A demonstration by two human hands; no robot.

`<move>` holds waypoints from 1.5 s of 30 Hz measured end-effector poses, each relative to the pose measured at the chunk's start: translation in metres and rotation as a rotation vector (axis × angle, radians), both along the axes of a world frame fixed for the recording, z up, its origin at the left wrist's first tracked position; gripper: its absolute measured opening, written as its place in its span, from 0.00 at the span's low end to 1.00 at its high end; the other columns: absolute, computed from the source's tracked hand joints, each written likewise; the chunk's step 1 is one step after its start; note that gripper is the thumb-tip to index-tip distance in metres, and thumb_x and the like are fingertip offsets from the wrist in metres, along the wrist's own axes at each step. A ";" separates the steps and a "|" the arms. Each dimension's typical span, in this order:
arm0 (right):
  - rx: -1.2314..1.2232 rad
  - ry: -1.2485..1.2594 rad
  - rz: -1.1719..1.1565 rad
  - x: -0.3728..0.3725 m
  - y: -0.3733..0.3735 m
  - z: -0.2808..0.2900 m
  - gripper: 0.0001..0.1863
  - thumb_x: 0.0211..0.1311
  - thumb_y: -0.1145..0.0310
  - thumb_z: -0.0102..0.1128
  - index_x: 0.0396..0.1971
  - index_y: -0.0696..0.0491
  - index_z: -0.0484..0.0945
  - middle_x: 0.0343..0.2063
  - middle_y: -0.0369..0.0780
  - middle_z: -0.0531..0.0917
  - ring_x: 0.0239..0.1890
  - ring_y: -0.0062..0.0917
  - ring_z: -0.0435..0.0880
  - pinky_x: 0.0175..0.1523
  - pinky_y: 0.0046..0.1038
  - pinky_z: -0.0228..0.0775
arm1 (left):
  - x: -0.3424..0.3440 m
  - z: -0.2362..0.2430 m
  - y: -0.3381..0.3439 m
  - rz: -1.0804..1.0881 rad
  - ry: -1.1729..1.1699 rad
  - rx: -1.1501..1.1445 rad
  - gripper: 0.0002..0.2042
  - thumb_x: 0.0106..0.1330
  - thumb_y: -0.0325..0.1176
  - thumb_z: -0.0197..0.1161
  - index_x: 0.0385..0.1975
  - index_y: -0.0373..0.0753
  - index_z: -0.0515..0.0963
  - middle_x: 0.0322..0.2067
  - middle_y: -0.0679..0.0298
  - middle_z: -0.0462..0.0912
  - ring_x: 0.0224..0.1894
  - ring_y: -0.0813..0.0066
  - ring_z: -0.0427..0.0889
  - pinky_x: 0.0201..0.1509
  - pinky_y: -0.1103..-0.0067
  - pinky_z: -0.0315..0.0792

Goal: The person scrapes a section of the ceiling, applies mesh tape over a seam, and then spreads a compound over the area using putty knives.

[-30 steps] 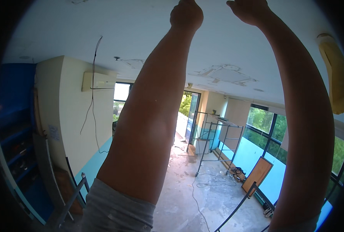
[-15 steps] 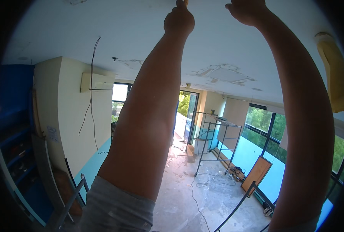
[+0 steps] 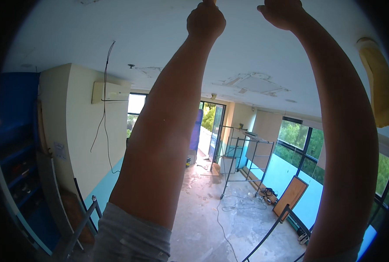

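Note:
Both my arms reach up to the white ceiling [image 3: 240, 48]. My left hand [image 3: 205, 19] is at the top edge, fingers closed on a small light-coloured thing that I cannot make out. My right hand [image 3: 281, 13] is a short way to its right, thumb out to the left, its other fingers mostly cut off by the frame. A patched, cracked area [image 3: 251, 83] shows on the ceiling ahead, and a yellowish hanging piece [image 3: 375, 83] is at the far right.
Metal railings [image 3: 85, 218] stand low on both sides. Farther off: a wheeled scaffold [image 3: 255, 142], cords [image 3: 220, 225] on the concrete floor, a leaning board [image 3: 290, 196] and an open doorway [image 3: 209, 122]. Wires [image 3: 105, 105] dangle left by a wall unit [image 3: 111, 91], near blue shelving [image 3: 15, 153].
My left hand and arm have shifted slightly left and down, uncovering a blue-purple object beside the doorway. My right arm is nearly still.

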State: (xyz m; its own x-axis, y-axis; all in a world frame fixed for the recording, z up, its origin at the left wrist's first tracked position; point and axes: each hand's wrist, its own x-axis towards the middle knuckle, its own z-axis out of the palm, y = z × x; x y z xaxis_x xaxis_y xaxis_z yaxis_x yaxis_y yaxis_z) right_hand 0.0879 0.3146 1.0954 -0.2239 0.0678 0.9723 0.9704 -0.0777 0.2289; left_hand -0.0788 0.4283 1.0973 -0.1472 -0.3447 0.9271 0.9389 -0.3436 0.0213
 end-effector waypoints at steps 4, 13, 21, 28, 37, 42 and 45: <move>0.001 -0.009 0.007 0.002 0.001 -0.004 0.31 0.66 0.63 0.52 0.65 0.60 0.57 0.67 0.45 0.57 0.68 0.41 0.56 0.69 0.43 0.56 | 0.002 0.003 -0.001 -0.002 0.011 0.009 0.13 0.68 0.31 0.49 0.48 0.32 0.63 0.38 0.43 0.81 0.39 0.46 0.83 0.43 0.60 0.78; 0.097 -0.058 0.016 0.005 0.004 -0.012 0.32 0.66 0.65 0.52 0.66 0.60 0.56 0.67 0.46 0.56 0.68 0.41 0.56 0.70 0.42 0.55 | 0.004 0.011 -0.006 -0.017 0.012 0.046 0.14 0.68 0.32 0.49 0.49 0.31 0.63 0.38 0.43 0.81 0.41 0.46 0.82 0.47 0.60 0.76; 0.000 -0.012 -0.038 0.005 0.003 -0.001 0.32 0.65 0.64 0.54 0.65 0.60 0.57 0.66 0.46 0.57 0.67 0.41 0.57 0.69 0.42 0.57 | 0.009 0.011 -0.007 -0.022 0.000 -0.031 0.15 0.69 0.32 0.47 0.50 0.31 0.63 0.38 0.43 0.82 0.41 0.45 0.82 0.46 0.59 0.76; -0.007 -0.008 0.003 0.001 0.001 -0.001 0.32 0.65 0.65 0.54 0.65 0.61 0.57 0.66 0.46 0.58 0.67 0.41 0.58 0.68 0.42 0.58 | -0.006 -0.001 0.013 -0.005 -0.003 -0.053 0.14 0.68 0.32 0.48 0.50 0.31 0.63 0.37 0.42 0.81 0.39 0.45 0.83 0.43 0.60 0.77; -0.026 0.019 -0.035 0.000 0.003 -0.004 0.32 0.65 0.66 0.53 0.65 0.61 0.56 0.66 0.47 0.56 0.68 0.42 0.57 0.69 0.43 0.57 | -0.008 0.005 -0.001 -0.025 0.097 0.155 0.14 0.66 0.30 0.52 0.48 0.32 0.63 0.37 0.42 0.80 0.39 0.45 0.81 0.45 0.58 0.75; 0.105 0.068 0.443 0.011 0.027 0.013 0.28 0.62 0.66 0.60 0.59 0.61 0.64 0.60 0.49 0.69 0.63 0.40 0.68 0.67 0.34 0.61 | -0.018 0.014 -0.009 -0.041 0.201 0.453 0.12 0.65 0.28 0.51 0.46 0.31 0.65 0.39 0.40 0.78 0.43 0.43 0.78 0.47 0.58 0.73; 0.219 0.181 0.724 0.010 0.038 0.023 0.26 0.61 0.66 0.62 0.56 0.61 0.68 0.55 0.49 0.75 0.59 0.40 0.73 0.64 0.34 0.64 | -0.016 0.012 -0.023 -0.271 0.099 0.257 0.13 0.65 0.28 0.51 0.46 0.30 0.66 0.38 0.40 0.78 0.43 0.41 0.78 0.47 0.58 0.72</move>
State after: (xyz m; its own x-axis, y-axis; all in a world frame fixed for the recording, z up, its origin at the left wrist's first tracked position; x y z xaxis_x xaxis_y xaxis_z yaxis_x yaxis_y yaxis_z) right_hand 0.0980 0.3527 1.1182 0.0242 -0.2330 0.9722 0.8172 0.5648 0.1150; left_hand -0.0946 0.4052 1.1098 -0.1790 -0.5287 0.8297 0.8064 -0.5619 -0.1840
